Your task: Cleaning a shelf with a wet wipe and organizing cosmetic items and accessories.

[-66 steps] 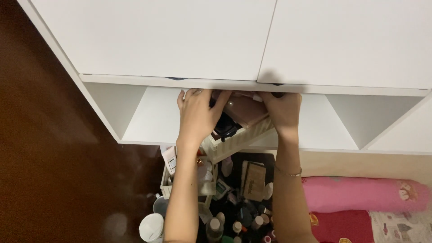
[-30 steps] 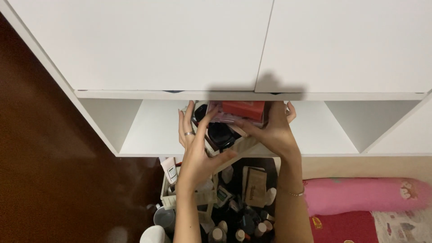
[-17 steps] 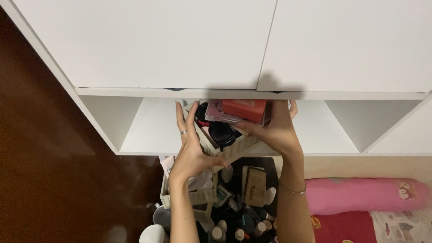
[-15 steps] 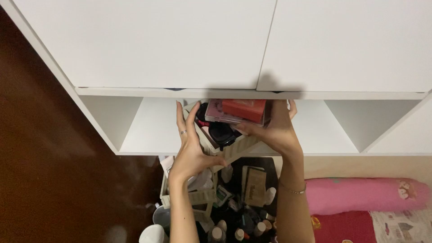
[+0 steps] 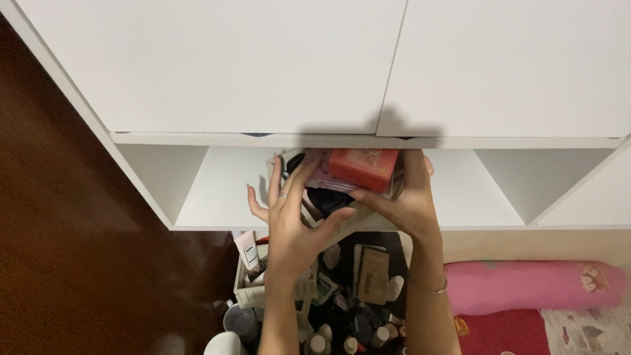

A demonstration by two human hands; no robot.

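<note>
Head view, looking down past both forearms: the two hands are raised together at the open shelf (image 5: 217, 197) of a white cabinet (image 5: 263, 66), carrying a small container (image 5: 342, 213) stuffed with odds and ends. The left hand (image 5: 292, 223) has its fingers spread wide, a ring on one of them, and presses against the near-left side of the container, thumb hooked under its lower edge. The right hand (image 5: 404, 204) grips the opposite side, palm wrapped round the end and fingers curled underneath. Between the hands, on top of the load, sits a red box (image 5: 363, 167), with a pink flat packet (image 5: 322, 177) just under it and something black (image 5: 325, 197) below that; what exactly the black thing is I cannot tell. The container hangs at the mouth of the middle shelf compartment, right under the closed cabinet doors, partly in their shadow.

Below the wrists, on the floor, stands a crowded white bin (image 5: 253, 296) full of bottles, tubes and small cartons (image 5: 371, 273). A thin bracelet (image 5: 430, 289) circles the right wrist. To the right of that arm lies a long pink bolster (image 5: 532, 286) on a red patterned cloth (image 5: 499, 332). Left of the left arm there is dark brown floor (image 5: 79, 263).
</note>
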